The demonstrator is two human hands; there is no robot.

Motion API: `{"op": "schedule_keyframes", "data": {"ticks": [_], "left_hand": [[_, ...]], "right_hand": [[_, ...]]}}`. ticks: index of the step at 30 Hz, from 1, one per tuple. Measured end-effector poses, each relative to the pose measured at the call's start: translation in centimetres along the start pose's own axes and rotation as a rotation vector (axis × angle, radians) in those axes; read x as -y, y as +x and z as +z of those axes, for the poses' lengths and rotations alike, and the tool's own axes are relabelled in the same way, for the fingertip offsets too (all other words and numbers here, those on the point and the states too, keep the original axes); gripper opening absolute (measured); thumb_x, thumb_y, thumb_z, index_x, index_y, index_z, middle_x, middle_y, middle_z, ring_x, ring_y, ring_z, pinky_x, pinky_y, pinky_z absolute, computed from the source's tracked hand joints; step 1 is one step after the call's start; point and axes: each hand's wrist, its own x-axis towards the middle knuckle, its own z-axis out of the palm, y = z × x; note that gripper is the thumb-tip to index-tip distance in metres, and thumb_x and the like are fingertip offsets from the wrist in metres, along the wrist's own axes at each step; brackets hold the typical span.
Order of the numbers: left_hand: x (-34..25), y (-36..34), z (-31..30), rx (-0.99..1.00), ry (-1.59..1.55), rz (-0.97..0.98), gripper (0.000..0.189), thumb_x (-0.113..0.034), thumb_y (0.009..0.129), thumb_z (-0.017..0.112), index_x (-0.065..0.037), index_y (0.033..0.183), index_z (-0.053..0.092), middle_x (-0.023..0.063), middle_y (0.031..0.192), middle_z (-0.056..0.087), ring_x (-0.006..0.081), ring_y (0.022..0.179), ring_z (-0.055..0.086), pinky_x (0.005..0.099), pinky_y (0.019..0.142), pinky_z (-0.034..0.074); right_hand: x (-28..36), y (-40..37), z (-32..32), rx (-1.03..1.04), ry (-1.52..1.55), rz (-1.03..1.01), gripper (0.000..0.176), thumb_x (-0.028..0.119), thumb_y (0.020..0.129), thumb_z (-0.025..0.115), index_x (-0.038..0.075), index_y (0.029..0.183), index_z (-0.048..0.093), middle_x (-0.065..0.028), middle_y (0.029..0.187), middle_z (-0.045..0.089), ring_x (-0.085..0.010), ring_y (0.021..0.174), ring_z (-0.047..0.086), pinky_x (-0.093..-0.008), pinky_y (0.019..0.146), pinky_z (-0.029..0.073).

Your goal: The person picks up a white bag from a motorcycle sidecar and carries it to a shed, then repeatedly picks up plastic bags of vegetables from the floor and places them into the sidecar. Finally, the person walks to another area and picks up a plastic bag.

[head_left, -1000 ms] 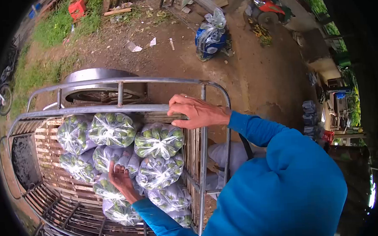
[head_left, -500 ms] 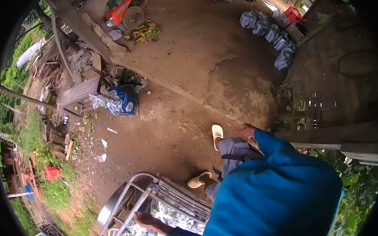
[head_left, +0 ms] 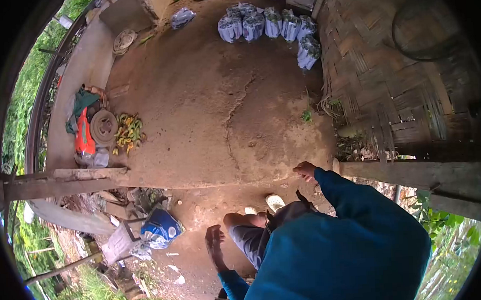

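Observation:
My left hand [head_left: 215, 241] hangs in the air over the dirt ground, fingers loosely bent and apart, with nothing in it. Nearest to it on the left is a blue and white sack [head_left: 162, 228] with clear plastic around it. My right hand [head_left: 306, 171] is held out near the edge of the raised floor, its fingers partly curled and nothing visible in them. Below my hands show my legs and a cream clog [head_left: 275, 202]. Farther ahead, several clear plastic bags of leafy bundles [head_left: 253, 26] stand in a row on the earth floor [head_left: 185, 115].
A woven bamboo wall [head_left: 371, 64] with a wooden beam [head_left: 413, 174] bounds the right side. On the left lie yellow-green fruits [head_left: 128, 132] beside a round wheel-like thing [head_left: 104, 127] and an orange object [head_left: 83, 132]. A low step [head_left: 210, 185] crosses in front of me.
My view has turned left to face the earth floor and bags. The metal-railed cart with bagged greens has almost left the view at the bottom. My left hand has moved away from it.

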Motion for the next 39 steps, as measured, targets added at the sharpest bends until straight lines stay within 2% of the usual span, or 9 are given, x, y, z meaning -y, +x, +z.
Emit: {"op": "schedule_keyframes", "data": {"ticks": [6, 13, 20, 26, 29, 31, 33, 35, 39], "left_hand": [[-7.2, 14.4, 5.8, 0.252, -0.012, 0.043, 0.036, -0.039, 0.086, 0.055, -0.005, 0.098, 0.060, 0.0026, 0.073, 0.056, 0.0104, 0.066, 0.054, 0.0236, 0.056, 0.043], [-14.3, 37.5, 8.5, 0.331, -0.016, -0.132, 0.027, -0.033, 0.086, 0.056, -0.008, 0.096, 0.061, 0.0004, 0.068, 0.057, 0.0085, 0.056, 0.054, 0.0215, 0.047, 0.041], [-39.4, 55.3, 16.6, 0.378, 0.229, 0.241, 0.021, -0.028, 0.087, 0.052, -0.009, 0.091, 0.061, 0.0015, 0.068, 0.056, 0.0119, 0.056, 0.054, 0.0261, 0.049, 0.043], [-53.7, 65.5, 28.6, 0.462, 0.428, 0.393, 0.023, -0.030, 0.086, 0.052, -0.009, 0.091, 0.061, 0.0020, 0.072, 0.057, 0.0109, 0.062, 0.054, 0.0250, 0.053, 0.042], [-53.3, 71.2, 34.9, 0.522, 0.447, 0.222, 0.029, -0.032, 0.087, 0.051, -0.004, 0.089, 0.061, 0.0048, 0.070, 0.057, 0.0112, 0.062, 0.054, 0.0277, 0.053, 0.043], [-51.1, 73.5, 38.9, 0.561, 0.541, 0.051, 0.030, -0.034, 0.086, 0.053, -0.006, 0.091, 0.061, 0.0046, 0.072, 0.058, 0.0112, 0.062, 0.054, 0.0276, 0.053, 0.043], [-50.3, 74.7, 42.9, 0.690, 0.415, -0.093, 0.032, -0.039, 0.082, 0.056, -0.011, 0.095, 0.061, 0.0034, 0.079, 0.058, 0.0111, 0.063, 0.054, 0.0274, 0.054, 0.044], [-49.6, 76.2, 46.6, 0.836, 0.470, -0.204, 0.033, -0.042, 0.084, 0.055, -0.011, 0.094, 0.061, 0.0010, 0.078, 0.056, 0.0105, 0.065, 0.053, 0.0252, 0.056, 0.042], [-53.6, 78.7, 56.2, 1.071, 0.607, -0.112, 0.026, -0.034, 0.088, 0.054, -0.009, 0.091, 0.061, 0.0001, 0.077, 0.056, 0.0087, 0.070, 0.052, 0.0242, 0.058, 0.041]], "right_hand": [[9.4, 3.9, -3.6, 0.080, 0.070, -0.055, 0.053, 0.046, 0.084, 0.059, 0.003, 0.114, 0.055, -0.0137, 0.106, 0.059, -0.0232, 0.086, 0.059, -0.0395, 0.073, 0.054], [13.3, 7.4, -12.7, -0.058, 0.102, 0.293, 0.047, 0.047, 0.082, 0.062, 0.005, 0.104, 0.061, -0.0123, 0.099, 0.060, -0.0256, 0.085, 0.061, -0.0408, 0.070, 0.054], [27.6, 1.9, -22.1, -0.238, 0.399, 0.148, 0.042, 0.046, 0.082, 0.062, 0.008, 0.099, 0.061, -0.0068, 0.088, 0.059, -0.0190, 0.075, 0.059, -0.0386, 0.066, 0.054], [34.5, 5.6, -27.7, -0.287, 0.605, 0.150, 0.037, 0.041, 0.082, 0.063, 0.007, 0.097, 0.061, -0.0052, 0.088, 0.058, -0.0170, 0.070, 0.058, -0.0348, 0.061, 0.052], [29.0, 13.4, -29.4, -0.152, 0.823, 0.068, 0.039, 0.042, 0.081, 0.063, 0.007, 0.100, 0.061, -0.0063, 0.090, 0.059, -0.0197, 0.070, 0.058, -0.0375, 0.062, 0.052], [31.3, 14.2, -30.7, -0.259, 0.827, 0.192, 0.029, 0.036, 0.081, 0.066, 0.008, 0.083, 0.059, -0.0030, 0.077, 0.054, -0.0151, 0.061, 0.054, -0.0317, 0.052, 0.048], [24.8, 21.2, -31.6, -0.082, 0.796, 0.058, 0.027, 0.035, 0.083, 0.063, 0.009, 0.082, 0.058, -0.0021, 0.072, 0.051, -0.0147, 0.055, 0.049, -0.0320, 0.050, 0.046], [30.7, 20.7, -34.8, -0.262, 0.926, 0.384, 0.028, 0.036, 0.083, 0.062, 0.009, 0.081, 0.056, -0.0007, 0.067, 0.048, -0.0145, 0.051, 0.046, -0.0321, 0.051, 0.045], [34.3, 24.3, -42.0, -0.289, 0.893, 0.313, 0.043, 0.046, 0.078, 0.065, 0.008, 0.096, 0.058, -0.0063, 0.080, 0.057, -0.0203, 0.067, 0.057, -0.0387, 0.058, 0.052]]}}
